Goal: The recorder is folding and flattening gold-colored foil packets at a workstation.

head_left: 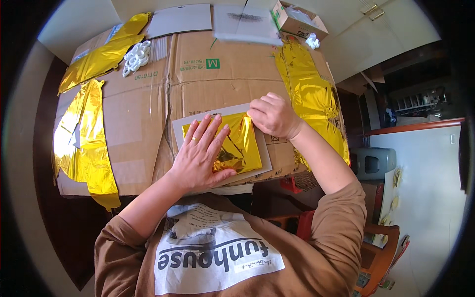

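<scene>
A gold foil balloon (246,148), folded into a flat packet, lies on a white card (266,161) near the front edge of the cardboard-covered table. My left hand (200,151) rests flat across its left part, fingers stretched and slightly apart, with a ring on one finger. At the packet's far right corner my right hand (274,116) is closed in a fist, its thumb and finger pinching the foil there. The fingertips' exact hold is partly hidden. Under my left palm, part of the balloon is out of sight.
Flat gold foil balloons lie at the left front (91,143), far left (106,57) and right (314,94). A pile of white rings (137,58) sits at the back left. White cards (179,21) and an open box (299,22) line the back, beside crumpled white material (312,41).
</scene>
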A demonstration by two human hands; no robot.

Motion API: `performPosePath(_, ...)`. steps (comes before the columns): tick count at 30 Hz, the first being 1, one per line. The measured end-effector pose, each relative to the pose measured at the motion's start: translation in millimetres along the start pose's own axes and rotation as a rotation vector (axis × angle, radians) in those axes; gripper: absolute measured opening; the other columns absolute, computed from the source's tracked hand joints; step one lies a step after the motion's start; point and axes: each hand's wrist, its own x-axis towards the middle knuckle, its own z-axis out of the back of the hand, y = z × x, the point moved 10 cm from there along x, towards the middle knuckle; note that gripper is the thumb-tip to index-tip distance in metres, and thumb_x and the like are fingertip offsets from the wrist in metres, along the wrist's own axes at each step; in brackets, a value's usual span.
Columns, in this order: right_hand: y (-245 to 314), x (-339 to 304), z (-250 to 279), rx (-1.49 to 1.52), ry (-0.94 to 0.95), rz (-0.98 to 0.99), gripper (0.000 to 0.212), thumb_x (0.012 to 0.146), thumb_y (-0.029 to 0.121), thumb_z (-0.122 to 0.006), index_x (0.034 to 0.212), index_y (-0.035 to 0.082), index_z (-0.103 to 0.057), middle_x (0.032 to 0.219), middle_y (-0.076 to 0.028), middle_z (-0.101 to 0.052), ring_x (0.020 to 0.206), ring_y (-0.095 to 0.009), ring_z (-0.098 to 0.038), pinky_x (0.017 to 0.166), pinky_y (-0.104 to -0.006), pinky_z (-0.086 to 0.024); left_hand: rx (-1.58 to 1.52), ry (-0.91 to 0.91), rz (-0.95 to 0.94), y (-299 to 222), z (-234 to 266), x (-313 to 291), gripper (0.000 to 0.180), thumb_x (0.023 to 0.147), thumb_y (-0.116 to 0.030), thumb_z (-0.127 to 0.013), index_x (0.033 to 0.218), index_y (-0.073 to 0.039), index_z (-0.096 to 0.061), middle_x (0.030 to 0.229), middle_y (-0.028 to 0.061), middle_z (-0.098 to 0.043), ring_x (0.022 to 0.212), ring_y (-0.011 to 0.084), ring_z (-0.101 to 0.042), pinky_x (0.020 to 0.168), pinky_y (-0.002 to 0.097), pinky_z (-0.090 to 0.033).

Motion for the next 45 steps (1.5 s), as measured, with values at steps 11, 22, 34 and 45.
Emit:
performPosePath(11, -9.3, 2.8, 5.7, 0.106, -0.106, -0.144, 0.029, 0.075, 0.008, -0.076, 0.101, 0.011, -0.065, 0.104, -0.007, -0.062, 0.085, -0.027, -0.063, 0.075, -0.0379, -0.050, 0.003, 0.014, 0.010, 0.7, -1.4, 0.2, 0.095, 0.089, -0.070, -0.057, 0.155, -0.003, -0.037, 0.162, 0.0239, -0.030, 0.153, 0.0429, -0.022, 0.124, 0.0563, -0.013)
performPosePath(22, 19.3, 1.2, 6.3, -0.182, -0.056, 0.171, 0.006, 0.082, 0.013, -0.065, 0.086, 0.009, -0.065, 0.091, -0.003, -0.062, 0.076, -0.017, -0.059, 0.070, -0.0317, -0.048, 0.014, 0.016, 0.004, -0.3, -1.3, 0.1, 0.094, 0.090, -0.070, -0.055, 0.154, -0.003, -0.039, 0.161, 0.0244, -0.031, 0.153, 0.0433, -0.022, 0.124, 0.0563, -0.013)
performPosePath(34, 21.3, 0.0, -5.6, -0.233, 0.159, 0.199, 0.023, 0.082, 0.010, -0.064, 0.102, 0.001, -0.070, 0.104, -0.010, -0.069, 0.080, -0.019, -0.063, 0.074, -0.0335, -0.051, 0.026, 0.013, 0.001, -0.3, -0.7, -0.6, 0.093, 0.092, -0.071, -0.052, 0.154, -0.003, -0.039, 0.161, 0.0249, -0.031, 0.153, 0.0434, -0.022, 0.124, 0.0555, -0.013)
performPosePath(45, 9.4, -14.8, -3.2, -0.039, 0.194, -0.034, 0.047, 0.079, 0.017, -0.071, 0.122, 0.000, -0.066, 0.126, -0.015, -0.065, 0.090, -0.025, -0.062, 0.083, -0.0382, -0.051, 0.007, -0.002, -0.004, -0.1, 0.1, -1.3, 0.093, 0.092, -0.070, -0.053, 0.154, -0.002, -0.038, 0.162, 0.0254, -0.030, 0.152, 0.0439, -0.022, 0.124, 0.0561, -0.013)
